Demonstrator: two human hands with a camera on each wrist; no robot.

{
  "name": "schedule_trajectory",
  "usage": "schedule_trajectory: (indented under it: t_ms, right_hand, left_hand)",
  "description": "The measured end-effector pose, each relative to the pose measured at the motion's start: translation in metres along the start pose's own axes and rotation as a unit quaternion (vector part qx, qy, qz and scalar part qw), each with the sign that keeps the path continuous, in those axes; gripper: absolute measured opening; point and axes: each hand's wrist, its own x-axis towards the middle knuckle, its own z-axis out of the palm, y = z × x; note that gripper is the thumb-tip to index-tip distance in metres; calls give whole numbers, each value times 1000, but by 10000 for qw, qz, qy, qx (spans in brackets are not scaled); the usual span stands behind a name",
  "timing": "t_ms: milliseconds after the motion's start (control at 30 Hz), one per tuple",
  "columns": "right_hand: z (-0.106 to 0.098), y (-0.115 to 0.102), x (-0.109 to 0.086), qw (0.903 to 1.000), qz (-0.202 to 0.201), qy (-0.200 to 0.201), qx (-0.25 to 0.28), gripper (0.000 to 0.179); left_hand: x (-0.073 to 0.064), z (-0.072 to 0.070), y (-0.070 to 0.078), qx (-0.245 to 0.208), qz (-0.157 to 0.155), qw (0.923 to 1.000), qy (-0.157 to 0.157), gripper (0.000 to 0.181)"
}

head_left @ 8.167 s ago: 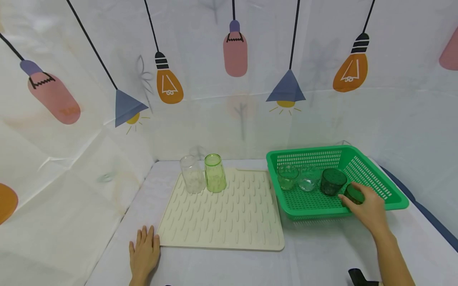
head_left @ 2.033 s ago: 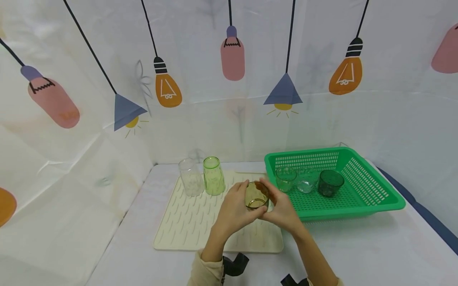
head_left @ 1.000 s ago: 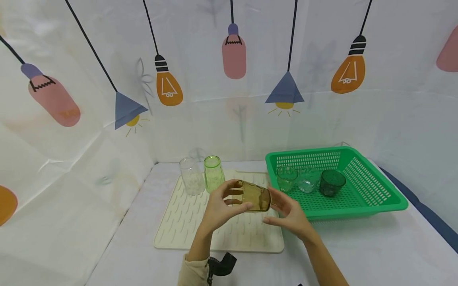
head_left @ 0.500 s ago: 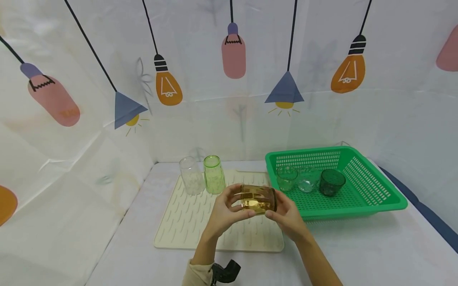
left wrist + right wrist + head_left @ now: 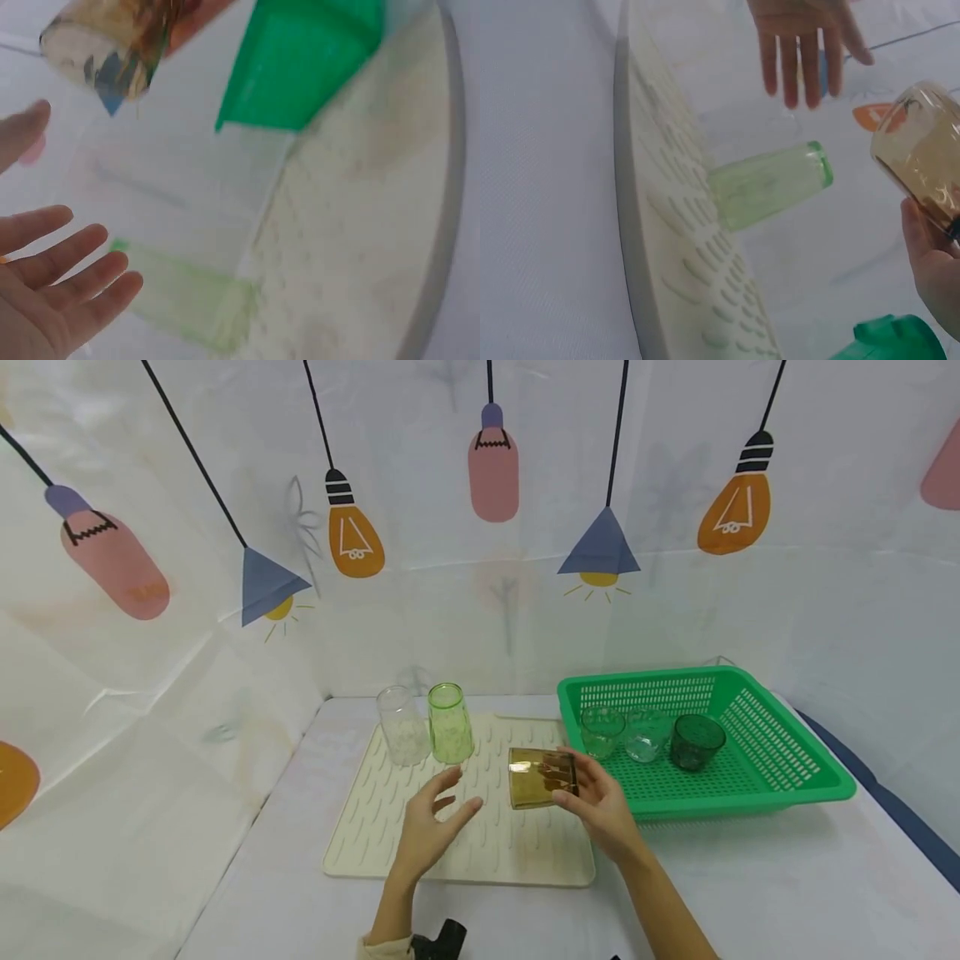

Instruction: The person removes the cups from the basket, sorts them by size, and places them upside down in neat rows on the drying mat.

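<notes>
White table (image 5: 270,918) lies nearest, then the cream mat's (image 5: 517,860) front edge. Above the mat, the left hand (image 5: 426,828) is wide and empty, apart from the amber cup (image 5: 531,779). That cup lies to its right, sideways, long axis roughly along that edge; the right hand (image 5: 606,810) grips its right end. Beyond, a green glass (image 5: 451,727) stands near the mat's back left corner.

i see an amber glass (image 5: 536,779), cream ridged mat (image 5: 495,847), green basket (image 5: 821,789) at right, orange bulbs (image 5: 734,518) on far white cloth (image 5: 450,618).
</notes>
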Motion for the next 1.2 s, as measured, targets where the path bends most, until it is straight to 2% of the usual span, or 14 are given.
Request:
schedule_trajectory:
  t_ms: [67, 133, 200, 267, 367, 467, 600, 700, 800, 867, 1067, 1200]
  right_hand:
    - [-2, 2, 1, 9998, 111, 129, -61, 63]
    - [-4, 4, 2, 9995, 207, 225, -93, 63]
    - [-5, 6, 3, 9990, 279, 311, -129, 64]
    - [-6, 7, 3, 9987, 317, 355, -158, 64]
    - [-6, 7, 5, 9983, 342, 414, -210, 64]
    - [-4, 5, 7, 9974, 393, 477, -380, 66]
    - [-1, 2, 13, 9957, 459, 463, -664, 67]
    - [2, 1, 21, 9955, 404, 339, -782, 66]
    - [5, 2, 31, 9955, 323, 195, -874, 64]
    - [9, 3, 39, 9950, 252, 117, -962, 63]
    - [22, 16, 60, 9933, 141, -34, -1150, 62]
    - [33, 26, 71, 9934, 121, -187, -1128, 63]
  left_hand:
    - [-5, -12, -11, 746, 170, 9965, 346, 49]
    - [-10, -26, -22, 1417, 281, 9877, 602, 47]
    - [-15, -40, -31, 1936, 254, 9773, 819, 47]
    - [-21, -56, -39, 2278, 48, 9692, 933, 47]
    - [-31, -78, -49, 2538, -460, 9611, 990, 48]
    - [-41, -98, -57, 2626, -1069, 9551, 857, 50]
    - [-50, -116, -67, 2769, -1689, 9446, 506, 52]
    - [-54, -124, -78, 2736, -2056, 9395, 156, 55]
    - [-57, -128, -91, 2659, -2288, 9364, -135, 57]
    - [-59, -129, -98, 2637, -2313, 9361, -259, 58]
    - [-63, -132, -113, 2718, -1721, 9466, -203, 52]
    - [-64, -132, -116, 2783, -1518, 9482, -213, 49]
